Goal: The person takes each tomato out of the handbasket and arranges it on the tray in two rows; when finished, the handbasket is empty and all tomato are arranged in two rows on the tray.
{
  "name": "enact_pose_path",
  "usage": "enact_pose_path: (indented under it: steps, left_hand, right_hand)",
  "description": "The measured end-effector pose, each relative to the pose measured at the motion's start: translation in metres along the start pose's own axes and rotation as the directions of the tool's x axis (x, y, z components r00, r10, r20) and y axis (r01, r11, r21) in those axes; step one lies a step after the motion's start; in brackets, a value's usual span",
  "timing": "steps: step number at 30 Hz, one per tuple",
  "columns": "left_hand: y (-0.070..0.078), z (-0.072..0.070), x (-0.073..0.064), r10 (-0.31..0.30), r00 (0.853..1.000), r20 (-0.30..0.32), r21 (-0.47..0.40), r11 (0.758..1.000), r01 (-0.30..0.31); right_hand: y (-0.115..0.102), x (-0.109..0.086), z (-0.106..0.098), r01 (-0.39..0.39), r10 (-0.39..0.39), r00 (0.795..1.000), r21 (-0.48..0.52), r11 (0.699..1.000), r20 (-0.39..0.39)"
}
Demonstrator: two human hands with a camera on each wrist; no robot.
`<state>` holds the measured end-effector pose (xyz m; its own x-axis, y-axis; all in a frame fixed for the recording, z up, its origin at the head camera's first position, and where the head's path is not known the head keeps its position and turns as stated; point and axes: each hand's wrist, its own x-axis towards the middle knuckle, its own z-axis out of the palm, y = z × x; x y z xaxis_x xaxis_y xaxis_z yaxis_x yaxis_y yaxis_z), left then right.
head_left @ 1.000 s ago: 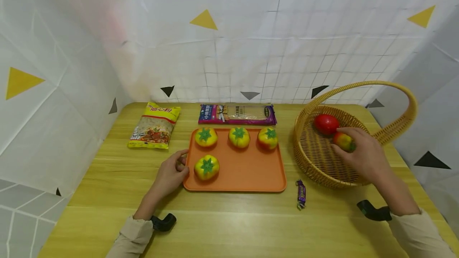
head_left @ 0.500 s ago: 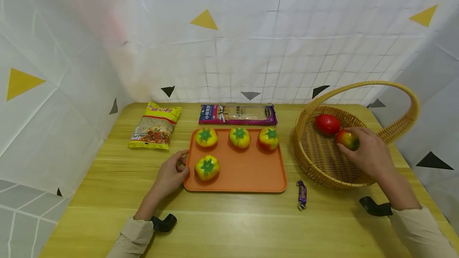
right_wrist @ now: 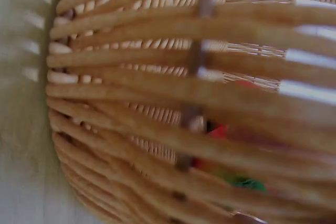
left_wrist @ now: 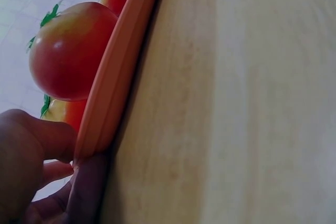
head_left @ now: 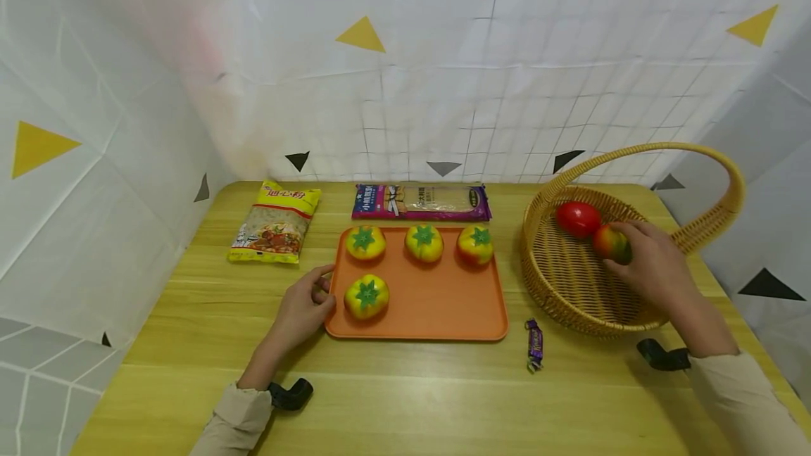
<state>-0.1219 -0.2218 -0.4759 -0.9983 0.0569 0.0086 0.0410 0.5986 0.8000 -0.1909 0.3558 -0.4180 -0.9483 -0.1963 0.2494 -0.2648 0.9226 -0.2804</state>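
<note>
Wicker basket (head_left: 570, 287), far right: a tomato (head_left: 611, 243) inside is gripped by the right hand (head_left: 652, 269). The tray (head_left: 443, 301) edge is apparently pinched by the left hand (head_left: 303, 308), well apart.

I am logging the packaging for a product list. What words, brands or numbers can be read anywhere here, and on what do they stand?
Yellow packet: red characters on its top band, too blurred to read.
Purple packet: print at both ends, too small to read.
Purple candy wrapper: marks too small to read.
Tray, basket, fruit: no text seen.
Nothing here can be quoted.
</note>
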Motion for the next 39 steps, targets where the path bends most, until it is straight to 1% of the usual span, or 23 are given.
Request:
enact_pose_path:
  steps: [4, 8, 19, 23, 27, 30, 34, 39]
  left_hand:
    - [0.000, 0.000, 0.000, 0.004, 1.000, -0.006, 0.000, 1.000, -0.004]
    - [0.001, 0.001, 0.000, 0.008, 1.000, -0.007, 0.000, 1.000, -0.008]
    - [0.000, 0.000, 0.001, 0.010, 1.000, -0.027, -0.011, 1.000, -0.011]
    - [0.000, 0.000, 0.000, 0.016, 1.000, -0.027, -0.004, 1.000, -0.016]
    - [0.000, 0.001, -0.002, 0.006, 1.000, -0.018, -0.003, 1.000, -0.006]
    - [0.000, 0.001, -0.002, 0.004, 1.000, -0.021, -0.011, 1.000, -0.004]
    - [0.000, 0.001, -0.001, 0.014, 1.000, -0.025, -0.010, 1.000, -0.014]
    - [0.000, 0.000, -0.001, 0.013, 1.000, -0.016, 0.002, 1.000, -0.013]
  right_hand:
    - [0.004, 0.006, 0.003, 0.037, -0.037, 0.999, -0.015, 0.999, -0.022]
    - [0.007, 0.008, 0.005, 0.053, -0.053, 0.998, -0.017, 0.998, -0.035]
    - [0.007, 0.010, 0.005, -0.033, 0.031, 0.999, 0.048, 0.998, 0.042]
    - [0.007, 0.010, 0.002, -0.056, 0.051, 0.996, 0.062, 0.996, 0.078]
    - [0.005, 0.008, 0.000, -0.062, 0.054, 0.993, 0.069, 0.996, 0.104]
    - [0.000, 0.006, -0.001, -0.056, 0.049, 0.994, 0.071, 0.996, 0.101]
    - [-0.008, 0.001, -0.003, -0.039, 0.035, 0.997, 0.063, 0.997, 0.072]
    - [-0.016, -0.005, -0.008, -0.027, 0.025, 0.999, 0.059, 0.998, 0.034]
